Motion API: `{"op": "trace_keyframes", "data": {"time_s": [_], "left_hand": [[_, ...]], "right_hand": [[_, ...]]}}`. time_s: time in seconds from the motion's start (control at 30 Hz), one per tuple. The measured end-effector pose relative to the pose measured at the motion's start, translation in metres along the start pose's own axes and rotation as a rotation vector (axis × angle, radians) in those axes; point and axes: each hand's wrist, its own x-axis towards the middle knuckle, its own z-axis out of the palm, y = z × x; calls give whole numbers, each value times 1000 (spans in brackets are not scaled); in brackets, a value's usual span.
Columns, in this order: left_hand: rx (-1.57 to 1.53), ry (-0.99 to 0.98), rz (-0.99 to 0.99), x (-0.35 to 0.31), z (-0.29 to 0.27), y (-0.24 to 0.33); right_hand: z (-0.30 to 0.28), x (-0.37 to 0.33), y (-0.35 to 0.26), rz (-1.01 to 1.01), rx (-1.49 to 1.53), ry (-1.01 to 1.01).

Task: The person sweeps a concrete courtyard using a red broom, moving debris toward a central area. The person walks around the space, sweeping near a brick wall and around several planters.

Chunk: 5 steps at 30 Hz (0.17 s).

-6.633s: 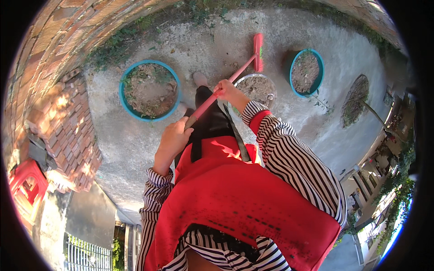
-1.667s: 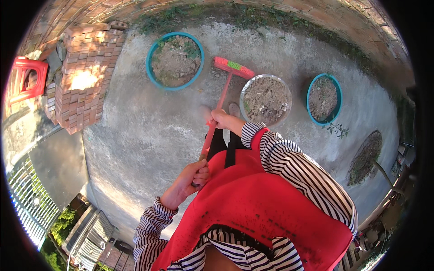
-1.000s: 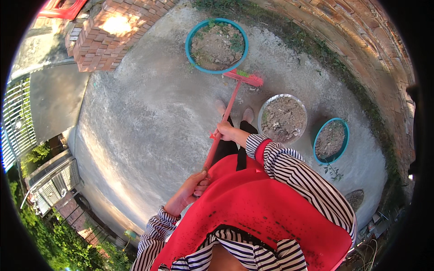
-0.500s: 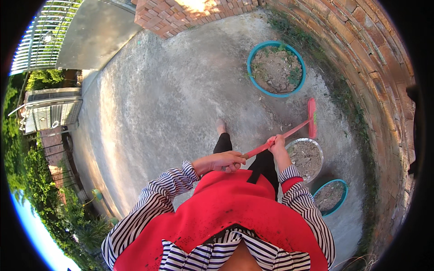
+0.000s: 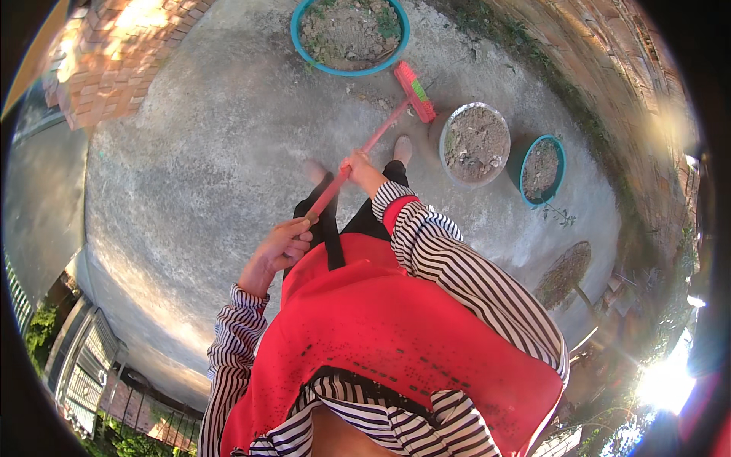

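Observation:
Both of my hands grip a broom (image 5: 387, 124) with a red handle and a wide red head with some green bristles. My left hand (image 5: 285, 244) is closed round the handle's near end, in front of my waist. Farther along the handle, my right hand (image 5: 361, 169) is wrapped round it. The broom head slants away from me to the right, at floor level. It lies between a large teal tub (image 5: 352, 73) of dry soil and a pale metal-looking bucket (image 5: 508, 145) of soil.
A smaller teal pot (image 5: 563, 161) of soil stands right of the bucket. A brick wall (image 5: 609, 68) runs along the right, with weeds at its foot. Stacked bricks (image 5: 114, 84) are at the far left. Concrete floor (image 5: 198, 152) lies around my feet.
My view has turned to the right. The broom head has moved away from the wall, to between the tub and the bucket. Both hands still hold the handle; my right foot now shows.

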Motion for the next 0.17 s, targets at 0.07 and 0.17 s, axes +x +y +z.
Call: {"op": "trace_keyframes", "data": {"time_s": [0.07,0.17], "left_hand": [[7,8,33,-41,-5,10],[179,-27,-1,-111,0,16]], "right_hand": [[21,-9,30,58,28,-43],[32,-27,81,221,266,-397]]}}
